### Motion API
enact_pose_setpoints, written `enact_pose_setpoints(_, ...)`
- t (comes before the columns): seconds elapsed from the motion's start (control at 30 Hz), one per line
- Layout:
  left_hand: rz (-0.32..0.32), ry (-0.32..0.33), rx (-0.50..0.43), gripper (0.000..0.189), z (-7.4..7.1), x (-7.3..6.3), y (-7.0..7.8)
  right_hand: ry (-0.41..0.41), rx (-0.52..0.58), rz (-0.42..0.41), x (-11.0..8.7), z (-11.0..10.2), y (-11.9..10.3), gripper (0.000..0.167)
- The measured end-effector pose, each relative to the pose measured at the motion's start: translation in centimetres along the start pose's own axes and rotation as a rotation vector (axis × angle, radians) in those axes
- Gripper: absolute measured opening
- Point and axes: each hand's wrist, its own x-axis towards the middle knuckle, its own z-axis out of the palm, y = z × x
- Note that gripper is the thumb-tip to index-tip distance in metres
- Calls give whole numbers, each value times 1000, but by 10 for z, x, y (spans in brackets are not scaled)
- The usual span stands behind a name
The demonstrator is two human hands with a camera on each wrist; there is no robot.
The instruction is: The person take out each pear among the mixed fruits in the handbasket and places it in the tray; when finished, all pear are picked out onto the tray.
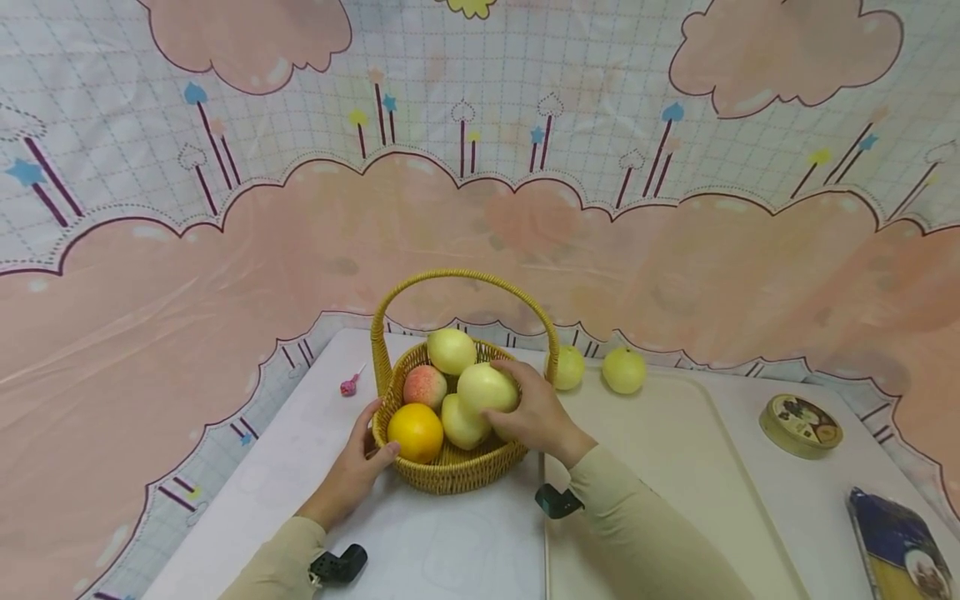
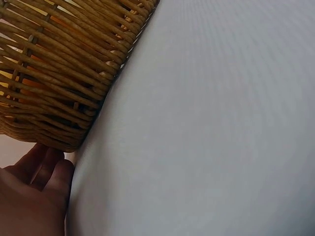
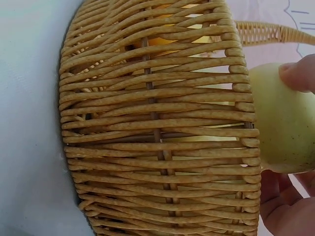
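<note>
A woven wicker basket (image 1: 450,479) with a tall arched handle (image 1: 463,273) stands on the white table. My left hand (image 1: 351,473) grips its left side, thumb at the rim beside an orange (image 1: 416,432); the left wrist view shows its fingers (image 2: 60,178) against the wicker. My right hand (image 1: 534,414) holds a pale yellow-green pear (image 1: 487,388) at the basket's right rim, thumb and fingers on opposite sides of it. In the basket also lie a reddish peach (image 1: 424,387), another pear (image 1: 463,423) low in the middle and one pear (image 1: 452,351) at the back.
A cream tray (image 1: 660,492) lies right of the basket, with two yellow-green fruits (image 1: 624,370) at its far edge. Farther right are a round tin (image 1: 801,427) and a blue-and-yellow packet (image 1: 900,542). A pink lollipop (image 1: 348,387) lies left. Patterned cloth (image 1: 480,233) hangs behind.
</note>
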Motion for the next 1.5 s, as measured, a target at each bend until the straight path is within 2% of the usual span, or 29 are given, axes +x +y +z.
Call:
enact_pose_setpoints(0.47,2,11,13,82,1,-2,1,6,22,32,-1,0,-2,64)
enact_pose_setpoints(0.9,-1,8,5,82,1,-2,1,-32,31,31,1,1,-3,61)
enact_pose_setpoints(1.23,-2,10,14,82,2,-2,2,-66,6,44,3,-1,-4,63)
enact_pose_setpoints(1.5,10,6,6,80,1,-3,3,-78,-30,19,3,-3,-3,67)
